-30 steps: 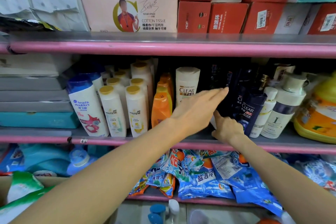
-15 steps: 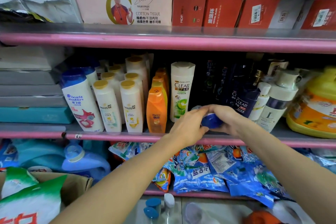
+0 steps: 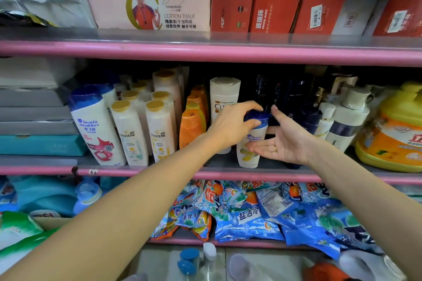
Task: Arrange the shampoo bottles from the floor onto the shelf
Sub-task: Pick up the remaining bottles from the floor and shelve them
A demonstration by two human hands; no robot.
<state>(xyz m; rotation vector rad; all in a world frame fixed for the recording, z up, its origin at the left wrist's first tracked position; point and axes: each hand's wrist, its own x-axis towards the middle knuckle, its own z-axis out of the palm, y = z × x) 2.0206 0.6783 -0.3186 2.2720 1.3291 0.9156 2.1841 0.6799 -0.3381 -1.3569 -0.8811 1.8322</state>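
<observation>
Our left hand (image 3: 233, 124) grips the blue cap of a small shampoo bottle (image 3: 252, 143) standing upright on the middle shelf (image 3: 141, 170). Our right hand (image 3: 285, 141), fingers straight, rests against its side at three o'clock. A tall white Clear bottle (image 3: 225, 96) stands just behind, at eleven o'clock.

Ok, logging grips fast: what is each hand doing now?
Left hand: grips the blue cap of the small shampoo bottle.
Right hand: open, palm beside that bottle.

head cam | faces forward, slightly down | close to pink shelf (image 3: 228, 52) (single view)
</observation>
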